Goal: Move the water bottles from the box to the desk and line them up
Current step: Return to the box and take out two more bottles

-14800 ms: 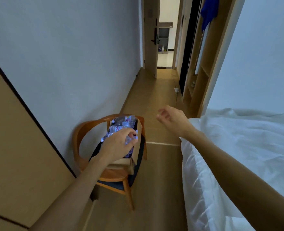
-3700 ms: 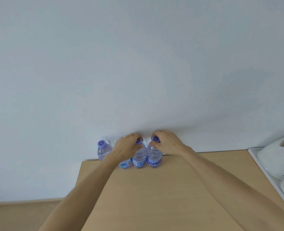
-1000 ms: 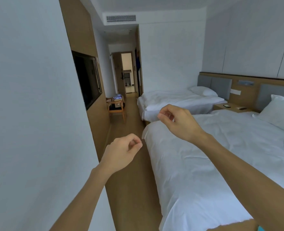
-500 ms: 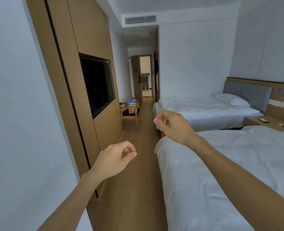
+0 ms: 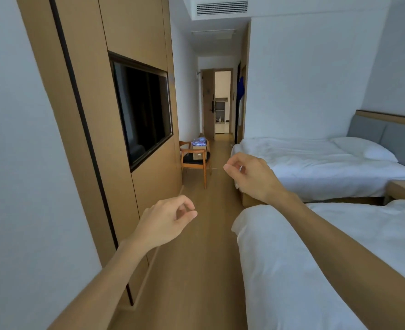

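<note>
Curling loosely, the left hand (image 5: 165, 220) and right hand (image 5: 249, 177) hold nothing. Bottles (image 5: 198, 141) fill a box (image 5: 199, 148) on the far chair (image 5: 194, 160).

Both hands are raised in front, holding nothing. The left hand (image 5: 165, 221) is loosely curled, thumb and forefinger nearly meeting, over the wooden floor (image 5: 203, 270). The right hand (image 5: 249, 178) is higher and also curled. Far down the aisle a chair (image 5: 195, 161) stands by the wall with a box (image 5: 199, 148) on its seat (bottles (image 5: 199, 141) show as a bluish blur on top). A TV (image 5: 142, 108) is set in the left panel; two beds (image 5: 315, 163) lie right.
</note>
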`<state>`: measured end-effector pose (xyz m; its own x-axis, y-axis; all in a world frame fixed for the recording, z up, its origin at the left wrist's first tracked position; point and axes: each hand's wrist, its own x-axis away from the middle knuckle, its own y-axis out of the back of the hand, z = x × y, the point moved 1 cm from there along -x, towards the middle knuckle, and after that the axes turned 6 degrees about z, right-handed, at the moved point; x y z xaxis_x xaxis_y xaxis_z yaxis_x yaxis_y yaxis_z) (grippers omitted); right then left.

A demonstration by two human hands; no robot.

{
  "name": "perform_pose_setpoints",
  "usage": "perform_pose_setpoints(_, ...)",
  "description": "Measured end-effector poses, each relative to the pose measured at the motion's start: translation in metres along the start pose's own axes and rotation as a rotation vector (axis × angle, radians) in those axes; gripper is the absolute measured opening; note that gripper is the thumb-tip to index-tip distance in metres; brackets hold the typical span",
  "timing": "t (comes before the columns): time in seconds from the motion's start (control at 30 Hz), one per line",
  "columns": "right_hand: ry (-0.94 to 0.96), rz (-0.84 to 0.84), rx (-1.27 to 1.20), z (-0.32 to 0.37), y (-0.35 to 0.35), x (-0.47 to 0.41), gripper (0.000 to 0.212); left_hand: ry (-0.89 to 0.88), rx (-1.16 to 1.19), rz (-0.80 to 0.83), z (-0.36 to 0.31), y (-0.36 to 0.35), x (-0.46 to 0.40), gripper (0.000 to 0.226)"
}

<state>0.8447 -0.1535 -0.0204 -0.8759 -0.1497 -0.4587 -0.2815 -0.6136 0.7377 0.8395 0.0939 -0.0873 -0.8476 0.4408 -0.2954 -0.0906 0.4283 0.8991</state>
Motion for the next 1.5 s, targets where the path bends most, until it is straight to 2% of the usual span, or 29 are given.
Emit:
perform_pose_setpoints(0.17, -0.048, -0.014, -0.013, -0.047, -0.024, -0.092, 0.016, 0.008, 0.007, 0.021, 0.059, -0.009, -0.102, 0.028)
perform_pose_setpoints(0.5, -0.133, -0.062, -0.037, -0.169, -0.065, -0.255, 0.019, -0.037, 0.043, 0.070, 0.132, -0.045, -0.289, 0.023)
perform_pose_setpoints(0.8, -0.070, -0.053, -0.026, -0.299, -0.092, -0.433, 0.024, -0.015, 0.033, 0.052, 0.186, -0.091, -0.489, 0.017)
perform_pose_setpoints(1.13, -0.025, -0.020, -0.035, -0.413, -0.116, -0.608, 0.018, 0.026, -0.002, 0.038, 0.247, -0.123, -0.674, 0.018)
perform_pose_setpoints(1.3, -0.046, 0.006, -0.015, -0.473, -0.145, -0.686, 0.016, 0.049, 0.012, 0.051, 0.291, -0.152, -0.757, 0.017)
perform_pose_setpoints(1.5, -0.069, 0.010, 0.031, -0.542, -0.180, -0.803, 0.024, 0.046, 0.041, 0.062, 0.353, -0.180, -0.878, 0.013)
